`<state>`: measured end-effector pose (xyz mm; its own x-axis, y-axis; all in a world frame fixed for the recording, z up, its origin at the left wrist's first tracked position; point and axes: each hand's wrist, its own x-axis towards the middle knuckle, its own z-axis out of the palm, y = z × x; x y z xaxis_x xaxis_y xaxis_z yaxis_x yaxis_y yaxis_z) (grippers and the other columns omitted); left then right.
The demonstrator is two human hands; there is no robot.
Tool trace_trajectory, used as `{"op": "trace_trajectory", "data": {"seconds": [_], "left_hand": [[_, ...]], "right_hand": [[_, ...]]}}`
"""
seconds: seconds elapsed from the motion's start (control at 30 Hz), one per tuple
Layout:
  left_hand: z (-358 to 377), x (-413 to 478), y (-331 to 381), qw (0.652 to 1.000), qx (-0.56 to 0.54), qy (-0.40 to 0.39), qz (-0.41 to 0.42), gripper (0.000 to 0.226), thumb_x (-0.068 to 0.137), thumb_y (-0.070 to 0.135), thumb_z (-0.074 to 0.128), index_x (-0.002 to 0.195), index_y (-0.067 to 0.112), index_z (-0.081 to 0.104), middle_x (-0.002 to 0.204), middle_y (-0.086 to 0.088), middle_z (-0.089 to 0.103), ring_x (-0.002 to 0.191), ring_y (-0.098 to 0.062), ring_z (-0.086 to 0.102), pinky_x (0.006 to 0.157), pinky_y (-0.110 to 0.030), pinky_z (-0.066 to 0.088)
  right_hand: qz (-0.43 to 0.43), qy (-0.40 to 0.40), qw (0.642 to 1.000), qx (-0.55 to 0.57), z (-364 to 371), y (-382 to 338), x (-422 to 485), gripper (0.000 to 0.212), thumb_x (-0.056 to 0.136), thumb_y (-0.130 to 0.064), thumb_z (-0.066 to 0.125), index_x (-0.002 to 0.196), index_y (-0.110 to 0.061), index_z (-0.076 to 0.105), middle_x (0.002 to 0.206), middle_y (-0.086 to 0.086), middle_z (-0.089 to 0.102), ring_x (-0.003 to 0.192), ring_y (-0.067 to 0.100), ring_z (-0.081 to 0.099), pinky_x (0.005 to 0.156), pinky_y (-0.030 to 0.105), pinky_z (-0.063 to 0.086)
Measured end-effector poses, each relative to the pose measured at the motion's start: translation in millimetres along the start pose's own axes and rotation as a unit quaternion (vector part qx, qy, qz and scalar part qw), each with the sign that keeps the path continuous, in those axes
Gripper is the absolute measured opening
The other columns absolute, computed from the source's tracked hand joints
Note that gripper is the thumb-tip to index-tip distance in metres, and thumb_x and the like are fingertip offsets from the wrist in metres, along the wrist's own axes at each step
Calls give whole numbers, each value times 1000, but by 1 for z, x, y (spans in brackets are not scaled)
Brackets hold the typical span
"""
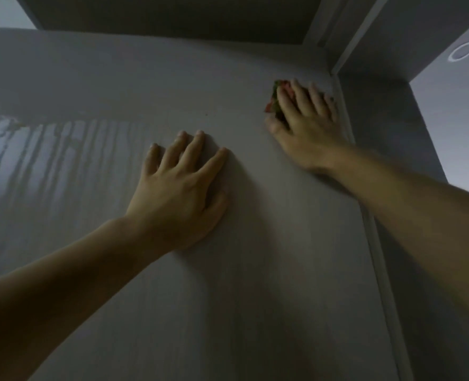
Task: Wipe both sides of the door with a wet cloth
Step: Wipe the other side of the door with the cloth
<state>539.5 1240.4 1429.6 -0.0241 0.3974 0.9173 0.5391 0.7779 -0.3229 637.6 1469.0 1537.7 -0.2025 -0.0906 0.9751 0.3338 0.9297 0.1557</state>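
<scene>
Bunched cloth [275, 101] mostly hidden under right hand [306, 127]; pattern blurred.

Dim, grey, low-contrast frame; colours muted. Brightest source is the ring-shaped ceiling light [463, 50] at upper right, slightly blown out. A second pale patch sits in the upper left corner.

The door [255, 284] face is lit unevenly, and the wet streaks [49, 155] at left carry a faint sheen. The left hand [178, 188] casts a soft shadow to its right and below. The right hand [305, 127] leaves a darker shadow under the wrist.

The cloth [275, 96] is smeared, red and green barely resolved. Fine detail is soft throughout. Straight door edges bow toward the frame borders.
</scene>
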Motion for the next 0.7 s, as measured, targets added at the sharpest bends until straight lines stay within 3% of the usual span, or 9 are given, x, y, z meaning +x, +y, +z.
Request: {"op": "trace_trajectory", "data": {"seconds": [0.13, 0.2, 0.37, 0.43, 0.5, 0.57, 0.7], "left_hand": [[1, -2, -20, 1000, -7, -9, 28, 87, 85, 75, 5, 163, 38, 1, 173, 2, -8, 159, -21, -8, 126, -47, 1], [-2, -1, -28, 999, -14, -8, 42, 91, 84, 75, 5, 164, 32, 0, 172, 6, -9, 158, -15, -10, 125, -39, 0], [-6, -9, -35, 997, -60, 3, 43, 90, 87, 70, 8, 165, 24, 6, 173, 3, -1, 159, -15, -5, 121, -31, -1], [-8, -15, -40, 997, -61, 16, 34, 86, 91, 67, 10, 164, 21, 17, 172, -3, 11, 159, -22, 3, 123, -36, 3], [-7, -20, -47, 999, -40, 28, 16, 82, 93, 65, 12, 161, 21, 26, 169, -8, 21, 158, -32, 11, 127, -45, 6], [-5, -23, -54, 999, -29, 17, -9, 79, 95, 65, 9, 161, 25, 24, 170, -7, 19, 158, -36, 8, 128, -54, 4], [2, -25, -60, 999, -30, 26, -8, 75, 98, 65, 9, 163, 28, 19, 172, -3, 12, 159, -35, 4, 128, -54, 4]], "right_hand": [[-197, 20, 980, -24, 22, -34, -73, 79, 100, -69, 7, 164, -24, 8, 172, 3, 7, 158, 27, -1, 127, 43, -5], [-238, 0, 970, -47, 22, -34, -77, 74, 102, -66, 10, 164, -25, 8, 172, 2, 7, 158, 22, -2, 127, 42, -4], [-18, -16, 1000, -16, 0, -38, -6, 69, 104, -60, 13, 164, -27, 0, 172, 1, -8, 158, 28, -10, 125, 46, -11], [-58, -7, 998, -24, 7, -58, -15, 75, 101, -64, 11, 164, -25, 1, 172, 3, -8, 158, 30, -10, 125, 48, -11], [-159, -8, 987, -27, 17, -74, -39, 83, 94, -69, 6, 164, -24, 4, 173, 1, -4, 158, 27, -8, 125, 45, -11], [-188, -18, 981, -35, 17, -74, -41, 81, 95, -67, 7, 164, -26, 6, 173, -1, -1, 159, 25, -6, 125, 42, -10], [-36, -26, 999, -20, 3, -83, 23, 68, 105, -59, 14, 164, -28, 1, 173, 0, -6, 158, 28, -8, 126, 47, -9]]}}
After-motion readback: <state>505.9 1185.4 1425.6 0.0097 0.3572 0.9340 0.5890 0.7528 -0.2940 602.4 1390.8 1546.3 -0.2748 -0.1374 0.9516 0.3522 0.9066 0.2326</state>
